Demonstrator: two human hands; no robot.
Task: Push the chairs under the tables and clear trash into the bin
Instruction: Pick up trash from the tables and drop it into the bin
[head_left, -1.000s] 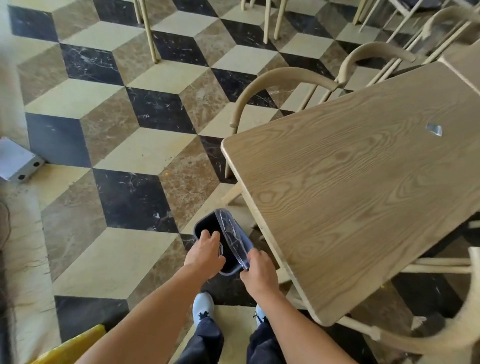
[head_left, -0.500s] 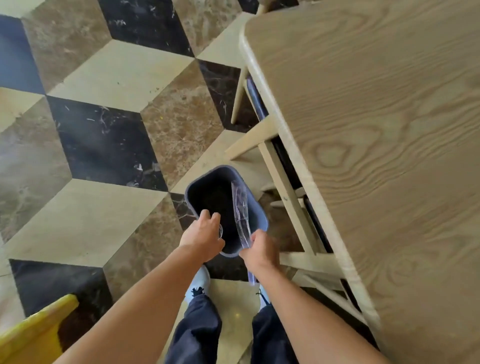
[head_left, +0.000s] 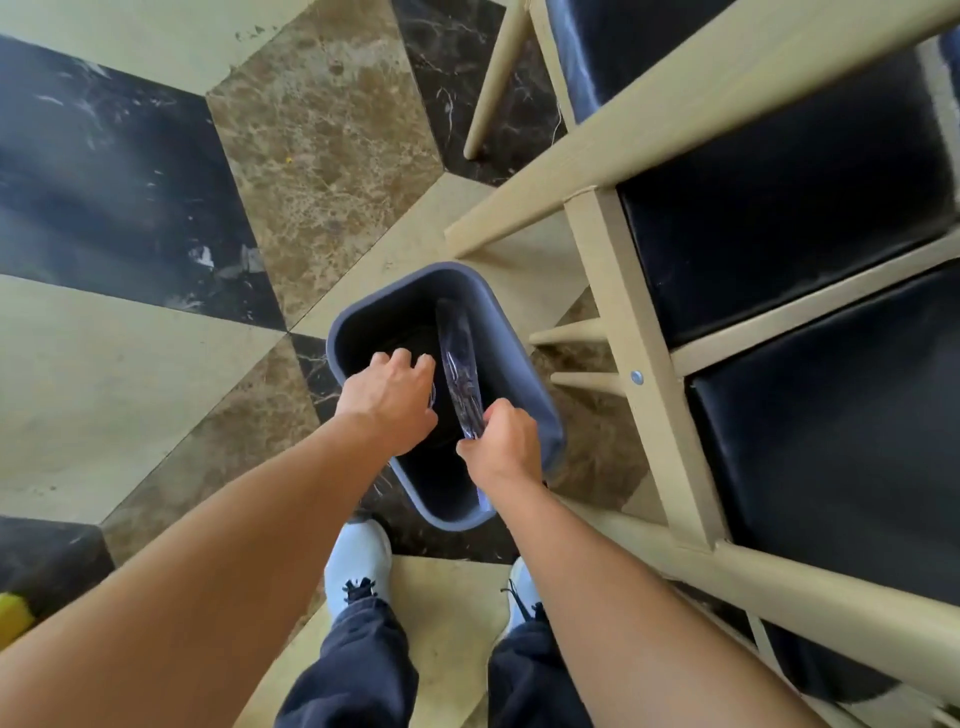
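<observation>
A dark grey bin (head_left: 387, 312) stands on the floor just in front of my feet. My right hand (head_left: 501, 444) grips a clear plastic tray (head_left: 460, 374) by its near end, edge-on, with its far end down inside the bin's mouth. My left hand (head_left: 387, 402) hovers over the bin's left side with its fingers curled round a small clear plastic piece (head_left: 431, 395) that is mostly hidden under the palm. To the right, chairs with black seats (head_left: 779, 182) sit tucked beneath a pale wooden table frame (head_left: 639, 338).
The floor is marble in black, brown and cream diamonds (head_left: 332, 130), open to the left of the bin. A chair leg (head_left: 493, 83) stands behind the bin. A yellow object (head_left: 10, 613) peeks in at the lower left edge.
The view has dropped close over the bin, and the tabletop has left the frame. Both hands have lowered with their clear plastic into the bin's mouth.
</observation>
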